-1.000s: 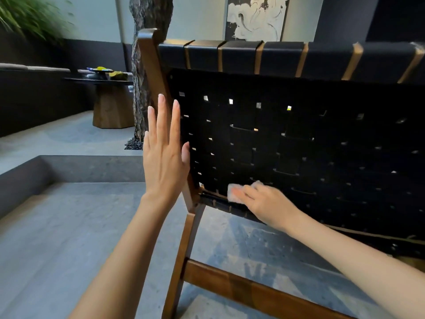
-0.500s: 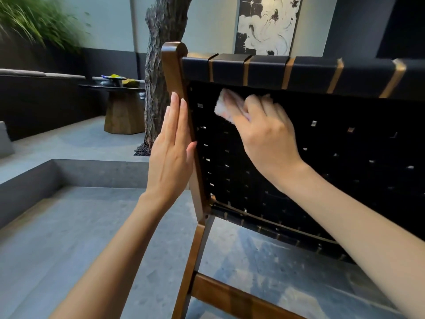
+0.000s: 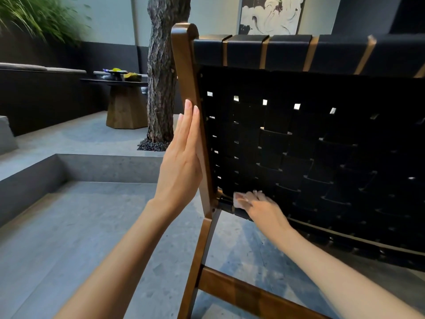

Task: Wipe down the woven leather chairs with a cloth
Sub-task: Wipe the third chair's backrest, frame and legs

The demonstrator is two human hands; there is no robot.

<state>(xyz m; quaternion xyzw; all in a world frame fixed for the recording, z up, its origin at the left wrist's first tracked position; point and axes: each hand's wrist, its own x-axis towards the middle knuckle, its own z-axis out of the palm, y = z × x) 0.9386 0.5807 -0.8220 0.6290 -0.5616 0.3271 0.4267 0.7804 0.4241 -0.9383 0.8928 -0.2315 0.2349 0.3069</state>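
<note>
Two hands meet mid-frame: the left hand (image 3: 181,166) lies flat against the chair (image 3: 184,65), while the right hand (image 3: 262,209) presses straight fingers on a blurred, mostly covered cloth (image 3: 238,201).

We see a chair back (image 3: 299,146) of black straps woven in a checked pattern, with tan stripes between the straps along the top. Its wooden frame (image 3: 186,65) is warm brown. The cloth (image 3: 238,201) is white, the floor (image 3: 69,226) speckled grey, the painting (image 3: 269,14) black and white.

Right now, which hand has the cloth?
The right hand, pressing the white cloth low on the woven back; the left hand lies flat against the wooden post.
</note>
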